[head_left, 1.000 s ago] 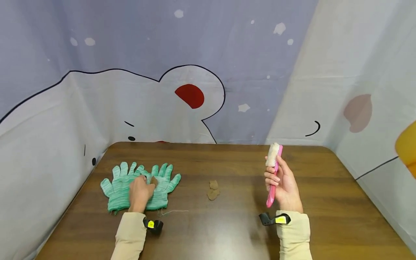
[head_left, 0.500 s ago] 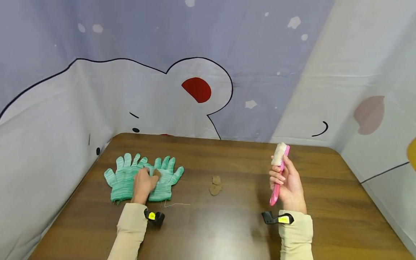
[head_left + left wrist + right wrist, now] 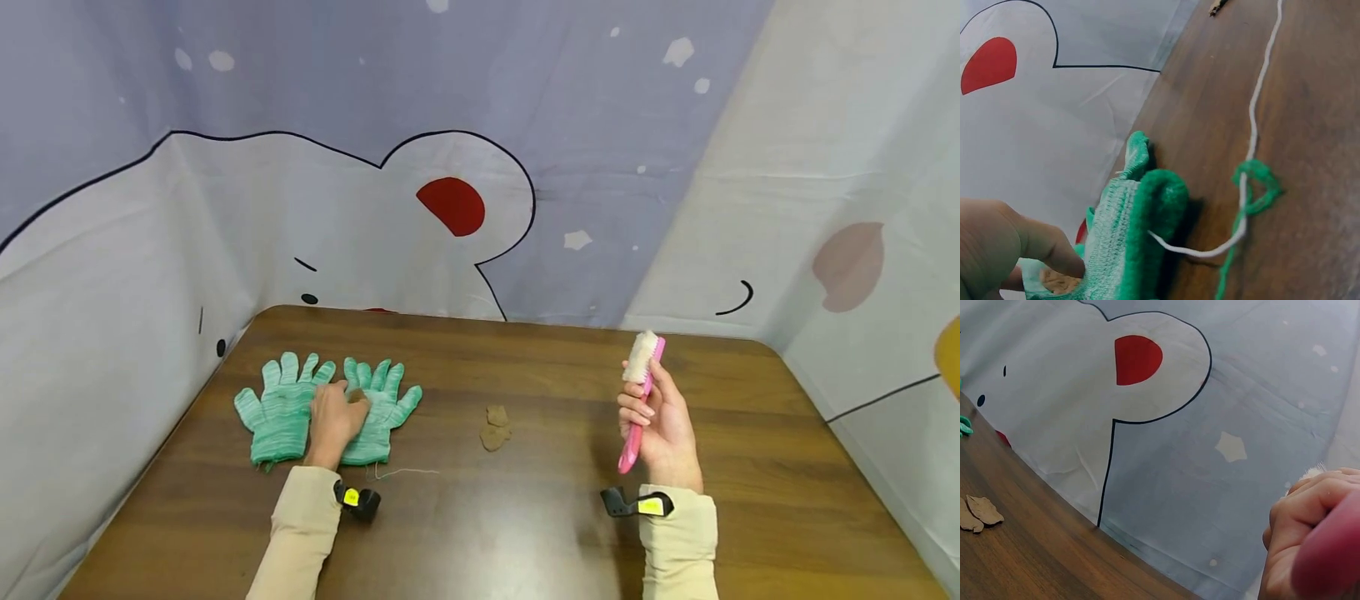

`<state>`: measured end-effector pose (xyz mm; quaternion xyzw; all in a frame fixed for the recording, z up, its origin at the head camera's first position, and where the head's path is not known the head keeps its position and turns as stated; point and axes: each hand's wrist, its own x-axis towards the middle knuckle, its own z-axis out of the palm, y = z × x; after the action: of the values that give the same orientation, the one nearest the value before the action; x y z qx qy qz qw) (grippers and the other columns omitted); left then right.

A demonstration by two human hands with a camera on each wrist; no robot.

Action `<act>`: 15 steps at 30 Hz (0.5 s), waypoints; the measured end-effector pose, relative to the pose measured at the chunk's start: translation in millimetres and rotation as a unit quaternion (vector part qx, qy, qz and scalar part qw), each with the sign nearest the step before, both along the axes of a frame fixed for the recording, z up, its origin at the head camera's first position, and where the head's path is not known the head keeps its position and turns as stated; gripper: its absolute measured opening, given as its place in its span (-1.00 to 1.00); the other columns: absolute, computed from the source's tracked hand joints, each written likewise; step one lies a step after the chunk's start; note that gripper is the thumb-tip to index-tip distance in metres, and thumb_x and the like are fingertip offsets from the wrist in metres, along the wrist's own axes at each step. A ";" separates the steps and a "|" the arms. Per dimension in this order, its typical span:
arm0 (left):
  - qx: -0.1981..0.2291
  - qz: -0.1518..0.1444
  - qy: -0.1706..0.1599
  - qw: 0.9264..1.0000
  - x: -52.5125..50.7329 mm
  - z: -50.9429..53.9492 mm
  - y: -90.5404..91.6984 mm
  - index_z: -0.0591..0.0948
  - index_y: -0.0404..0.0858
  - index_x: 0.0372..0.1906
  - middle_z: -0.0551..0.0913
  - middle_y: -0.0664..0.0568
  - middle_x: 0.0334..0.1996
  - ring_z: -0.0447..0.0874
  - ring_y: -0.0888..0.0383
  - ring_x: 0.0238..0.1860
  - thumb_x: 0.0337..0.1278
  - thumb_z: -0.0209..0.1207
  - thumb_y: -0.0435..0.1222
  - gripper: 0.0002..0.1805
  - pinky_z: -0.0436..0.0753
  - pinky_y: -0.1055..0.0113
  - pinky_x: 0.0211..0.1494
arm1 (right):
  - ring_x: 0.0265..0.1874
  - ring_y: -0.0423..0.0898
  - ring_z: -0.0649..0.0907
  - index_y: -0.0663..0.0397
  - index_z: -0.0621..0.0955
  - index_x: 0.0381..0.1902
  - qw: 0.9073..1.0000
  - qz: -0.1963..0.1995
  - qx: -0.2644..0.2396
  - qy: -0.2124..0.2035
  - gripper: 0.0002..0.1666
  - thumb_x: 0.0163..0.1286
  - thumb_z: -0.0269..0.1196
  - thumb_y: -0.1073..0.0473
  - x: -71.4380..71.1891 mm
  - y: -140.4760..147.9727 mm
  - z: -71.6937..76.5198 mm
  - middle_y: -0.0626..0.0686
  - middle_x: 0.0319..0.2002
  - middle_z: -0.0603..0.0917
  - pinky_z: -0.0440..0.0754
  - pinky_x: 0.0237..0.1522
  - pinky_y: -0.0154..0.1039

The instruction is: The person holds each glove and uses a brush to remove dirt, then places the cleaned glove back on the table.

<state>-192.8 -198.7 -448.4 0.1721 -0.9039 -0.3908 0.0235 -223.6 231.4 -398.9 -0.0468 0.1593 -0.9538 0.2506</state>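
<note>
Two green-and-white knitted gloves lie side by side on the table's left. My left hand (image 3: 335, 423) reaches over the inner edges of the left glove (image 3: 281, 425) and the right glove (image 3: 378, 421), its thumb and a finger pinching the right glove's fabric. Close to the thumb, a flat brown piece (image 3: 1059, 282) sits on that glove, partly covered by the hand. Its cuff (image 3: 1160, 200) stands up from the table in the left wrist view. My right hand (image 3: 667, 433) grips the pink handle of a white-bristled brush (image 3: 640, 358), held upright above the table.
More flat brown pieces (image 3: 495, 429) lie on the wooden table (image 3: 540, 500), between the two hands. A loose white thread (image 3: 408, 472) trails from the glove's cuff, with a green thread (image 3: 1259, 181) looped near it. A printed curtain (image 3: 570, 167) closes off the back and sides.
The camera view has tilted and shifted a little. My left hand has shifted slightly; one finger of the right glove now points upward and the gloves overlap less. The right hand keeps its brush.
</note>
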 end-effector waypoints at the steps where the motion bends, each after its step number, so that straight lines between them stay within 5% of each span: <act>1: 0.003 -0.001 0.001 1.000 -1.0 -0.1 -0.8 0.17 -0.51 0.30 0.16 -0.47 0.21 0.26 -0.29 -0.06 0.12 -0.01 -0.31 -0.36 0.34 -0.01 -0.18 | -0.69 -0.28 0.11 0.12 0.36 0.00 1.000 0.001 0.000 0.001 -0.61 0.46 -0.12 -0.06 -0.4 -0.4 0.2 0.01 -0.59 0.44 0.26 -0.71 -0.44; 4: 0.014 -0.005 -0.001 1.000 -2.9 0.0 -2.8 0.13 -0.53 0.31 0.17 -0.46 0.24 0.30 -0.19 -0.15 0.12 -0.01 -0.32 -0.33 0.31 0.08 -0.28 | -0.69 -0.28 0.12 0.11 0.35 0.00 1.000 -0.007 0.006 0.000 -0.62 0.46 -0.11 -0.06 -0.6 -1.0 0.6 0.00 -0.60 0.43 0.25 -0.72 -0.45; 11: 0.051 0.001 -0.012 0.999 -1.0 -1.1 -6.1 0.14 -0.50 0.32 0.24 -0.44 0.21 0.32 -0.23 -0.03 0.13 0.02 -0.28 -0.32 0.38 0.04 -0.15 | -0.69 -0.29 0.11 0.10 0.34 0.01 1.000 -0.011 0.010 -0.002 -0.62 0.46 -0.09 -0.06 -1.2 -1.9 -0.9 -0.01 -0.60 0.42 0.24 -0.72 -0.46; 13: 0.051 0.010 -0.001 0.999 -1.2 -2.2 -5.9 0.42 -0.49 0.05 0.49 -0.35 -0.17 0.34 -0.12 -0.28 0.11 0.04 -0.30 -0.57 0.36 0.14 -0.28 | -0.69 -0.29 0.11 0.10 0.34 0.01 1.000 -0.013 0.014 -0.004 -0.62 0.45 -0.08 -0.06 -1.0 -2.4 -1.2 -0.01 -0.60 0.42 0.23 -0.72 -0.46; 15: 0.045 0.018 0.011 0.999 -1.0 -3.4 -5.0 0.45 -0.37 -0.39 0.35 -0.13 -0.56 0.23 0.00 -0.47 0.07 0.06 -0.32 -0.85 0.27 0.23 -0.40 | -0.69 -0.29 0.10 0.09 0.34 0.01 1.000 -0.015 0.016 -0.004 -0.63 0.45 -0.08 -0.06 -0.8 -2.5 -1.4 -0.01 -0.60 0.42 0.22 -0.72 -0.47</act>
<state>-193.9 -203.7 -451.9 0.1852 -0.8819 -0.4323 0.0326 -224.4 228.9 -400.3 -0.0364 0.1742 -0.9548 0.2379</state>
